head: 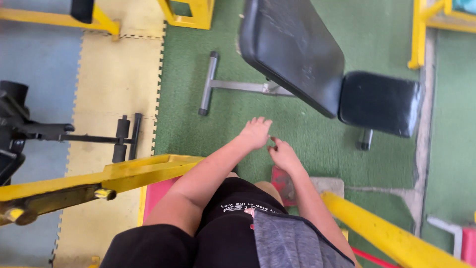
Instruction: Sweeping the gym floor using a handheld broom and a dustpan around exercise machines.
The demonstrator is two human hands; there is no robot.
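Both my arms reach forward and down over green turf flooring. My left hand (256, 132) hangs with fingers spread apart and holds nothing. My right hand (283, 155) is just beside it, fingers loosely curled, also empty; the two hands nearly touch. Below them I see my black shorts, a grey cloth at my waist and a foot in a red shoe (282, 184). A black padded weight bench (297, 54) stands a little ahead of my hands.
Yellow machine arms run at the lower left (114, 178) and lower right (382, 231). The bench's grey metal foot bar (207, 83) lies on the turf. Yellow and blue foam mats with a black machine (29, 131) lie on the left. Yellow frames stand along the top.
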